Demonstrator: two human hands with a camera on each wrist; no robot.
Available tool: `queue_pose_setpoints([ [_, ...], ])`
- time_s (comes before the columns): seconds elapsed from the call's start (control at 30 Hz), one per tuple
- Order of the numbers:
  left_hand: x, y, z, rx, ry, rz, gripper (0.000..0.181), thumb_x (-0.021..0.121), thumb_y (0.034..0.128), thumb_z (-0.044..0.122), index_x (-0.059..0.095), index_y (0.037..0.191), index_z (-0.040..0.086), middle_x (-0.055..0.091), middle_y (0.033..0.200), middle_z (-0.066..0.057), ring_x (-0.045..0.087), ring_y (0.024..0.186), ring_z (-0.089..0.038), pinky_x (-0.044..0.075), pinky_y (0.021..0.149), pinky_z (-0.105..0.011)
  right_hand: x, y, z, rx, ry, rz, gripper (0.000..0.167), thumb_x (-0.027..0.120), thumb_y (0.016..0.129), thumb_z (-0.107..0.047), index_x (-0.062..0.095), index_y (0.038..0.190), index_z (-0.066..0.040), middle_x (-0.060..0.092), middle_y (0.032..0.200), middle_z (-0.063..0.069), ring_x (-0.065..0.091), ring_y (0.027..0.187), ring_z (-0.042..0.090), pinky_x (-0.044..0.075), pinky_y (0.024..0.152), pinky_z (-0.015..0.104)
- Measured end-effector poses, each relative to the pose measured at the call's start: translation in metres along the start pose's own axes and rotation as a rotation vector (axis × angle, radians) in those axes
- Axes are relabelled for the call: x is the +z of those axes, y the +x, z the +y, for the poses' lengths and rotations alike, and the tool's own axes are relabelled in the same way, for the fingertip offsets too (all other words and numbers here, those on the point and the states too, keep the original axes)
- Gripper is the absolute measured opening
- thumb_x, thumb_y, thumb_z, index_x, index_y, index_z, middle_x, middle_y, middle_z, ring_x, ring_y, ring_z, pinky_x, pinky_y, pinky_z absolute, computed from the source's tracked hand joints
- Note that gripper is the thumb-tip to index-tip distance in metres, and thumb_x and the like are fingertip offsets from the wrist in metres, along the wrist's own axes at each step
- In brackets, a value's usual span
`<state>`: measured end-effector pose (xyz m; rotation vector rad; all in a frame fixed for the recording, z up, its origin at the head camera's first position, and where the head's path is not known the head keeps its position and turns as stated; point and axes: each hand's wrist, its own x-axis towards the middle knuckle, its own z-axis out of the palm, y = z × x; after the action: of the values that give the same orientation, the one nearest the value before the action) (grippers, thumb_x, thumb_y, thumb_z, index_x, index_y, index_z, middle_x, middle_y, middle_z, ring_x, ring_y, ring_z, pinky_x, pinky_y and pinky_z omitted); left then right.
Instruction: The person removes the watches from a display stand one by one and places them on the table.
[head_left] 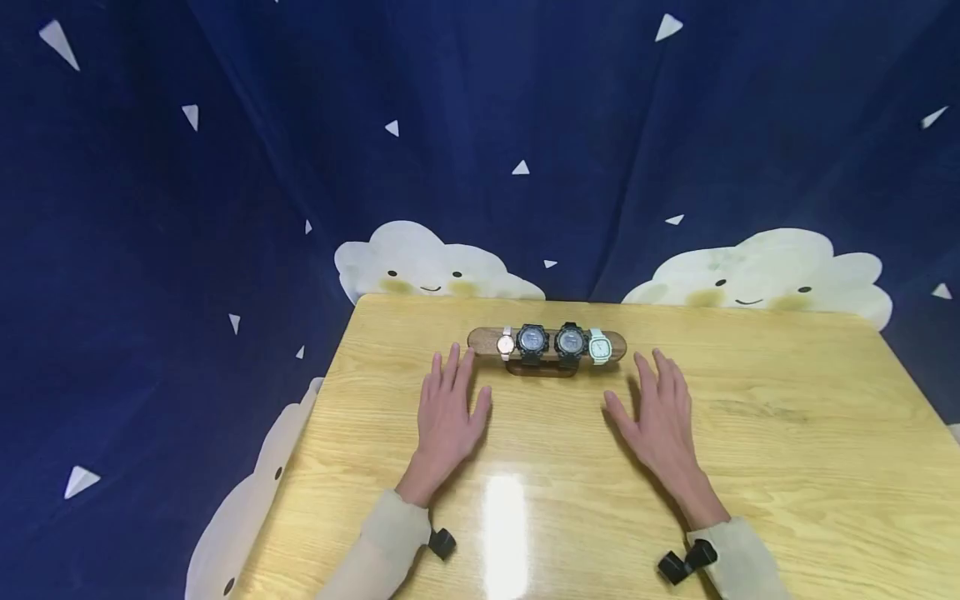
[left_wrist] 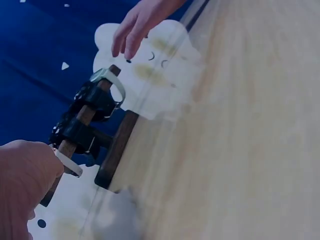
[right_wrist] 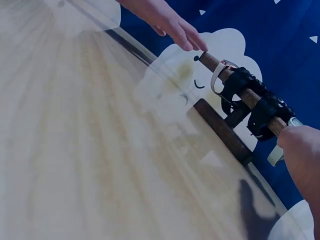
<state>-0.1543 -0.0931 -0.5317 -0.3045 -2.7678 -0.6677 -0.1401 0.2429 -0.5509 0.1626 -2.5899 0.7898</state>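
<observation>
A: Step in hand?
B: Judged as a reach or pause around the watch stand (head_left: 485, 342); nothing is lifted. It is placed on the table's far side, just short of the edge.
A: Stand's look?
B: A brown wooden bar with rounded ends, held raised over a dark foot (head_left: 542, 370). Four watches are strapped around it. From left: small pale watch (head_left: 506, 344), black watch (head_left: 532, 340), second black watch (head_left: 572, 341), mint watch (head_left: 600, 347) with squarish face.
A: Fingers?
B: Released on both sides, nothing grasped. Left hand (head_left: 447, 412): fingers extended, tips at the bar's left end; contact cannot be told. Right hand (head_left: 663, 417): fingers spread, near the right end, gap visible.
A: Next move calls for?
B: Judgement only: if the stand is to be handled, both ends should be gripped evenly and the bar kept level. Sliding watches could be a risk.
A: Surroundings?
B: Pale wood table (head_left: 555, 450), backed by a blue curtain (head_left: 450, 75) printed with clouds.
</observation>
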Motion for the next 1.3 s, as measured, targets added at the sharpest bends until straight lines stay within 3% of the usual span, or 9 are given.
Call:
queue_pose_setpoints([
  [0.4,0.001,0.034,-0.012,0.003,-0.193,0.032,0.062,0.05,0.1089,0.038,0.038,0.16,0.005,0.031,0.168,-0.018,0.029,0.154,-0.043,0.029,0.123,-0.063,0.006,0.017,-0.003,-0.035,0.072,0.068,0.068,0.072,0.095,-0.033,0.049,0.15,-0.001,0.039,0.156,0.029,0.033,0.137,0.049,0.03,0.109,0.065],
  [0.77,0.002,0.056,-0.027,0.018,-0.353,-0.116,0.073,0.06,0.1061,0.043,0.031,0.163,0.007,0.033,0.168,-0.017,0.031,0.155,-0.034,0.024,0.128,-0.048,0.008,0.025,-0.005,-0.02,0.084,0.065,0.063,0.071,0.096,-0.027,0.05,0.147,0.003,0.04,0.154,0.03,0.032,0.137,0.05,0.03,0.109,0.065],
  [0.97,0.007,0.07,-0.034,0.082,-0.481,-0.115,0.073,0.07,0.1012,0.036,0.039,0.159,0.003,0.044,0.161,-0.018,0.04,0.15,-0.034,0.031,0.126,-0.048,0.006,0.031,-0.002,-0.053,0.099,0.094,0.06,0.072,0.094,-0.024,0.053,0.145,0.003,0.043,0.153,0.029,0.035,0.136,0.05,0.031,0.108,0.064],
  [1.3,0.009,0.08,-0.039,0.1,-0.588,-0.135,0.077,0.082,0.0929,0.029,0.045,0.156,0.004,0.046,0.16,-0.018,0.038,0.152,-0.032,0.029,0.127,-0.044,0.002,0.038,-0.005,-0.083,0.132,0.086,0.054,0.074,0.092,-0.019,0.06,0.139,0.003,0.047,0.153,0.027,0.037,0.14,0.049,0.032,0.113,0.068],
])
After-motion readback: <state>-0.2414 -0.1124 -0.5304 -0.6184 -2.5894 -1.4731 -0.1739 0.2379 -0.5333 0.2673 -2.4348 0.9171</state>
